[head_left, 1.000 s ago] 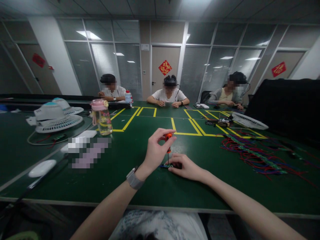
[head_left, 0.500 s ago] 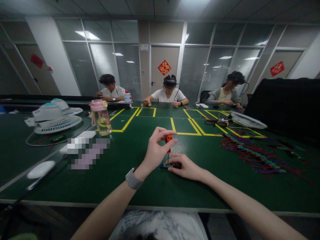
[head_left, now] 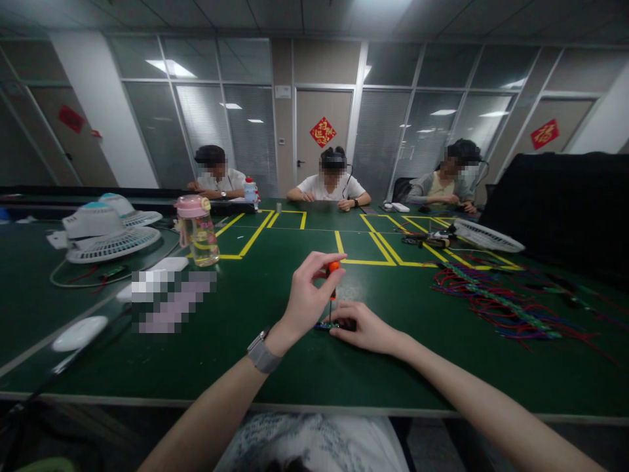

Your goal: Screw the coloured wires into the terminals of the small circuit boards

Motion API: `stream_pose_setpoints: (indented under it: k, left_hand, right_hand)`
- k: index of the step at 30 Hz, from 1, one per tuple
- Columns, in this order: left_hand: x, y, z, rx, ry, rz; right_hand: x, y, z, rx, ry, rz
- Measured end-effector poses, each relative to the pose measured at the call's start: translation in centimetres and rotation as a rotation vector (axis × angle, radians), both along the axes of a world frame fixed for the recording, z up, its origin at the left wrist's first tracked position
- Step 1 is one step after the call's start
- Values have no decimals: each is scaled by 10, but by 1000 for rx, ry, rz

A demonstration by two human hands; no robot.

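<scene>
Near the middle of the table, my left hand (head_left: 310,288) grips the orange and black handle of a screwdriver (head_left: 334,267) between thumb and fingers. The screwdriver stands upright, its thin shaft reaching down to a small circuit board (head_left: 324,325). That board lies on the green table (head_left: 206,367), partly covered by my fingers. My right hand (head_left: 361,328) rests low on the table, with thumb and fingers closed on the board's right side. A dark part shows under the right fingers, too hidden to name.
Bundled circuit boards with red and blue wires (head_left: 506,301) lie at the right. White fan parts (head_left: 113,242), a pink-lidded bottle (head_left: 199,229) and a white mouse (head_left: 81,333) are at the left. Three co-workers sit across the table; a black screen (head_left: 565,216) stands far right.
The screwdriver handle has turned and tilted slightly in my left hand, with small finger movement. My right hand stays in place. The middle co-worker's hand has drawn back from a small cylinder.
</scene>
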State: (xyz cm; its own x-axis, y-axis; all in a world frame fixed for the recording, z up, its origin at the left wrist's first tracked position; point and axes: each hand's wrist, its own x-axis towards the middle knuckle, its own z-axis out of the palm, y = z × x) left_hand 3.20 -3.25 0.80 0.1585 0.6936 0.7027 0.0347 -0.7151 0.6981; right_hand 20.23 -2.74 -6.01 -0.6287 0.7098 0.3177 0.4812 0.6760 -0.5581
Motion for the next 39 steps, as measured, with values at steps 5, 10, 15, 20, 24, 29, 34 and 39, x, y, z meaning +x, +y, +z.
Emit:
stream_pose_setpoints:
  k: [5, 10, 15, 20, 24, 29, 34, 39]
  left_hand:
    - [-3, 0, 1, 75, 56, 106]
    - [0, -1, 1, -51, -53, -92]
    - [1, 0, 0, 19, -23, 8]
    - [-3, -1, 2, 98, 23, 126]
    - [-2, -4, 6, -4, -33, -59]
    - [1, -3, 3, -57, -75, -96]
    - [-1, 0, 0, 103, -33, 95]
    - [-1, -1, 4, 13, -37, -21]
  right_hand:
    - [0, 0, 1, 2, 2, 1]
    - [-1, -1, 2, -2, -3, -4]
    - [-1, 0, 0, -7, 1, -14]
    - [0, 0, -1, 1, 0, -7]
    - [0, 0, -1, -2, 10, 0]
    - [0, 0, -1, 3, 2, 0]
    - [0, 0, 0, 4, -1, -2]
    - [0, 0, 0, 5, 2, 2]
